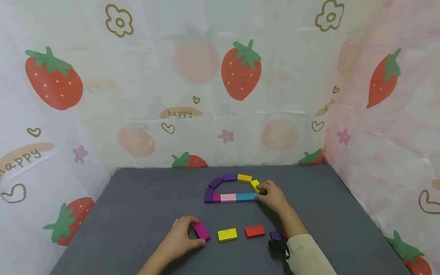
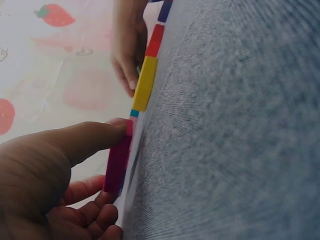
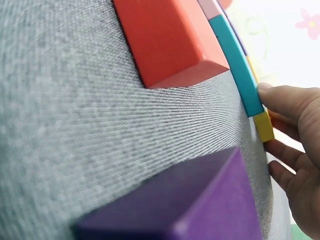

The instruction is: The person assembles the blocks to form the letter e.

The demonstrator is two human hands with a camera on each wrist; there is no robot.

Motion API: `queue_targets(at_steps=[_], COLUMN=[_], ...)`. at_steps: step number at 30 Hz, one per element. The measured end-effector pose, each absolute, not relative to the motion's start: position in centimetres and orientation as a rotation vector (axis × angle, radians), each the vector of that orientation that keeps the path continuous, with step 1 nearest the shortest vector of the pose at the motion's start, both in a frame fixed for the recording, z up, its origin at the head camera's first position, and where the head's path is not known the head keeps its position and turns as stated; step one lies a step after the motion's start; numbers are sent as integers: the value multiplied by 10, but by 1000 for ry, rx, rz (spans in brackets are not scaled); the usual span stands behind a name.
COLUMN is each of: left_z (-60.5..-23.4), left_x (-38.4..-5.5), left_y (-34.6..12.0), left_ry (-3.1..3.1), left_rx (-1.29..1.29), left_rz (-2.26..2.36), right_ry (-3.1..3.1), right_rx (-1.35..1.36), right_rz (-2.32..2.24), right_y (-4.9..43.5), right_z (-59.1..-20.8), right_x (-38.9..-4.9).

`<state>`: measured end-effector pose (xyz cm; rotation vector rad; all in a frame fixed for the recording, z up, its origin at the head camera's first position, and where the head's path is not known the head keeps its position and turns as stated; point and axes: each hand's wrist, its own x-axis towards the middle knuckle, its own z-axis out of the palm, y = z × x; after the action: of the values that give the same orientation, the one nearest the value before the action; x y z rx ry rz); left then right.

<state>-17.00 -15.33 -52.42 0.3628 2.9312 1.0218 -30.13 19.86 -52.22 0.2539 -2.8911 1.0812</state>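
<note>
My left hand (image 1: 180, 236) holds a magenta block (image 1: 201, 231) on the grey tabletop, its thumb at one end and fingers at the other. Farther back, my right hand (image 1: 274, 196) grips a yellow block (image 3: 263, 126) at the right end of a half-ring of blocks, thumb tip beside the blue block (image 1: 245, 197); the hand mostly hides this yellow block in the head view. The half-ring also has a purple block (image 1: 209, 194), an orange-yellow block (image 1: 245, 178) and another yellow block (image 1: 255, 185). Its straight base includes a pink block (image 1: 228, 198) and a small magenta one (image 1: 216, 198).
In a row near the front lie a loose yellow block (image 1: 227, 235), a red block (image 1: 254, 231) and a purple block (image 1: 275, 235), partly behind the right wrist. A strawberry-print cloth (image 1: 206, 88) walls the table (image 1: 154, 191) at the back and sides.
</note>
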Motion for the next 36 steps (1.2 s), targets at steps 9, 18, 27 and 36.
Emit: queue_targets(at_steps=[9,18,27,36], left_z=[-514,-509,-511,-519], left_x=[-181,-198,-218,-234], left_y=[-149,-147,-145,-145], left_ry=[2879,2878,2857,2878], left_rx=[385,423,370,395], left_rz=[1055,1050,1082,1075], right_ry=[-2887,-2892,-2896,-2892], right_rx=[255,250,246,248], right_rz=[1083,1091,1072,1078], right_y=[198,198,197,196], right_z=[-521,-522,-523,-522], right_x=[-303,-304,-302,-302])
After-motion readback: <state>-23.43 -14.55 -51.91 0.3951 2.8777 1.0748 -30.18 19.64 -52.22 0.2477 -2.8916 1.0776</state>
